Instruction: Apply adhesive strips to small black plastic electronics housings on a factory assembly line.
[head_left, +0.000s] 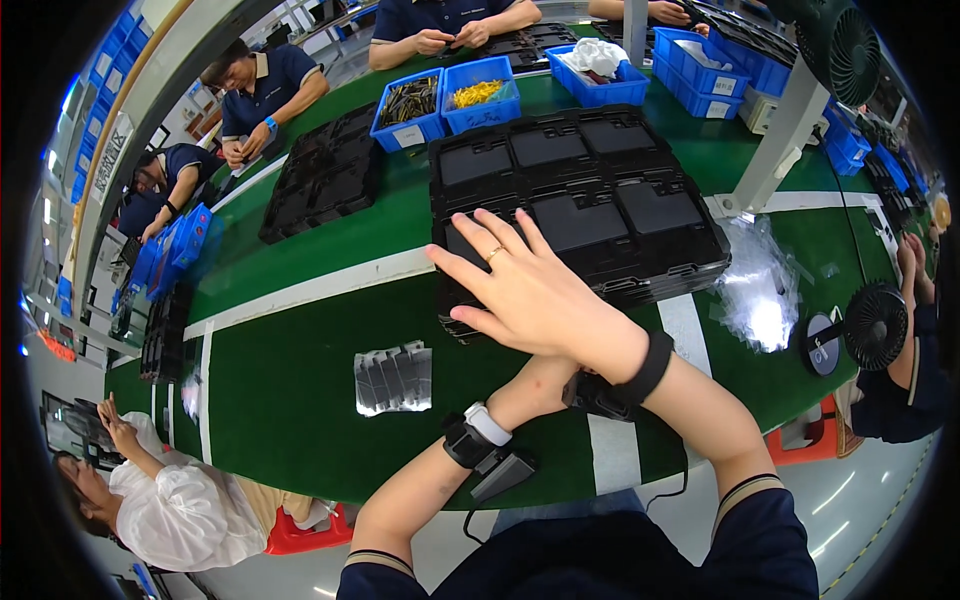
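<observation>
Fingers (pixel 478 247) of the right hand (pixel 540 300) are spread flat, grasping nothing, on the near-left corner of the tray stack (pixel 590 215). Left hand (pixel 545 385) lies hidden beneath; grip unclear. Stack extends far-right across the table (pixel 300 380).

Navy short sleeves with striped cuffs, a ring on the right hand (pixel 535 295), black wrist straps, cabled sensor units.
</observation>
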